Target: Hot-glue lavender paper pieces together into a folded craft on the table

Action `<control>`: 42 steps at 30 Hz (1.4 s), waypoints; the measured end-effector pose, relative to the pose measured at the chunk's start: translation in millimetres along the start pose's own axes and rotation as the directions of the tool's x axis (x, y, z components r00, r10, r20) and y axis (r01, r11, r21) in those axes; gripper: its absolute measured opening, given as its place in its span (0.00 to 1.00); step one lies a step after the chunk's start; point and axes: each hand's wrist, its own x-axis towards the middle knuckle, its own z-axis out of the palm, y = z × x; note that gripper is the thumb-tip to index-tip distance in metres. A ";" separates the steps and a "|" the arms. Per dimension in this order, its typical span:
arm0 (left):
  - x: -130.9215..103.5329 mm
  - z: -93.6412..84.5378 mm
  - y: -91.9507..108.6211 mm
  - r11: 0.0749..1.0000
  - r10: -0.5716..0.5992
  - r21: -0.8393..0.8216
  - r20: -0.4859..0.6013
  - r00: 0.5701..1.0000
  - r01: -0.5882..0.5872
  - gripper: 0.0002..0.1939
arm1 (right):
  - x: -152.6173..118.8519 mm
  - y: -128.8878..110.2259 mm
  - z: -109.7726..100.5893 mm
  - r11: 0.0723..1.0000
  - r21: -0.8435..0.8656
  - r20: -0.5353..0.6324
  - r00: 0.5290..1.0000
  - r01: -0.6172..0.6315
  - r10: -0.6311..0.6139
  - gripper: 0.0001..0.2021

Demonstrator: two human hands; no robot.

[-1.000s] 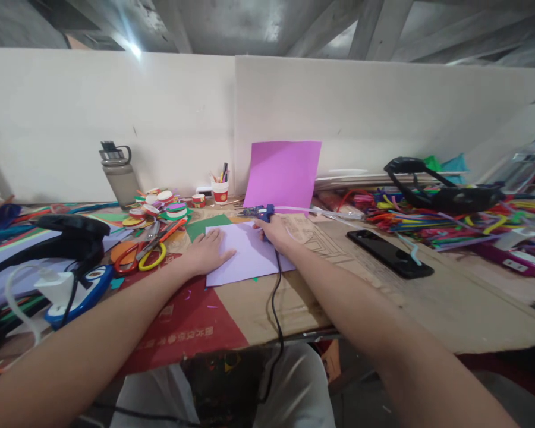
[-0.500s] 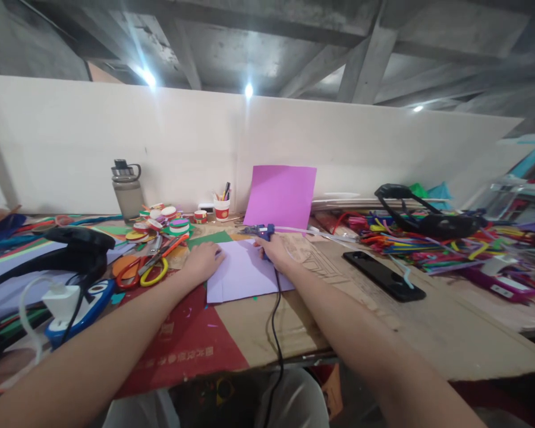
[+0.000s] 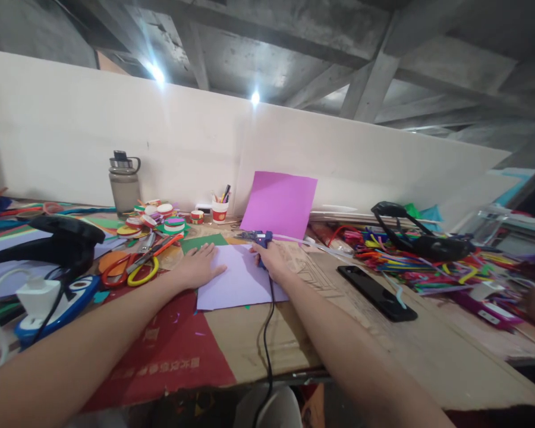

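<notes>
1. One outspread left hand rests on pale-purple rectangular paper, frame centre.
2. Right hand wraps around a blue plastic glue gun; its thin black cord (if snagged) might jerk it.

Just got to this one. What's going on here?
A person sits at a cardboard-covered table. Their left hand rests open on the left part of a lavender sheet. The right hand grips a blue glue gun near the sheet's far edge, nozzle toward the left, its black cord hanging over the table's near edge. Scissors lie left of the left hand, and a phone lies right of the right hand.
</notes>
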 end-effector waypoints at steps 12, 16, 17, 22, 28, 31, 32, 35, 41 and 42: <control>-6.2 -5.0 1.7 1.000 -0.008 -0.012 0.054 0.999 0.009 0.42 | 1.0 1.9 -0.3 0.995 0.088 -0.003 0.999 -0.035 0.035 0.05; -9.0 -2.5 1.0 1.000 -0.014 -0.014 0.039 0.999 0.015 0.43 | -0.1 0.7 -1.3 0.995 0.089 -0.004 0.999 -0.044 0.045 0.06; -9.8 -2.6 1.5 1.000 -0.012 -0.013 0.037 0.999 0.013 0.43 | -0.5 0.7 -1.5 0.995 0.086 0.000 0.999 -0.044 0.044 0.06; -14.3 -8.5 4.8 1.000 0.008 -0.017 0.056 0.998 -0.007 0.42 | 0.7 6.0 -1.4 0.995 0.090 -0.004 0.999 -0.045 0.046 0.07; -13.2 -6.5 -0.5 0.999 0.022 -0.041 0.067 0.998 -0.019 0.44 | 4.0 11.4 -1.0 0.991 0.131 -0.011 0.999 -0.037 0.039 0.08; -11.8 -2.8 -1.8 0.999 0.022 -0.050 0.046 0.999 -0.020 0.43 | 5.2 13.4 -2.9 0.993 0.114 -0.015 0.999 -0.028 0.030 0.09; -11.7 -2.2 -1.4 0.998 0.022 -0.054 0.041 0.999 -0.020 0.43 | 5.7 14.3 -3.8 0.994 0.109 -0.019 0.999 -0.024 0.027 0.09; -11.9 -2.2 1.7 0.998 0.019 -0.066 0.037 0.999 -0.017 0.41 | 6.5 16.2 -6.5 0.995 0.093 -0.027 0.999 -0.025 0.027 0.10; -10.0 -0.4 4.0 0.998 0.025 -0.057 0.018 1.000 -0.024 0.42 | 2.8 12.4 -8.3 0.997 0.082 -0.021 1.000 -0.012 0.014 0.10; -9.4 0.4 3.5 0.998 0.024 -0.051 0.014 1.000 -0.023 0.42 | 2.3 11.6 -8.1 0.997 0.082 -0.017 1.000 -0.007 0.008 0.10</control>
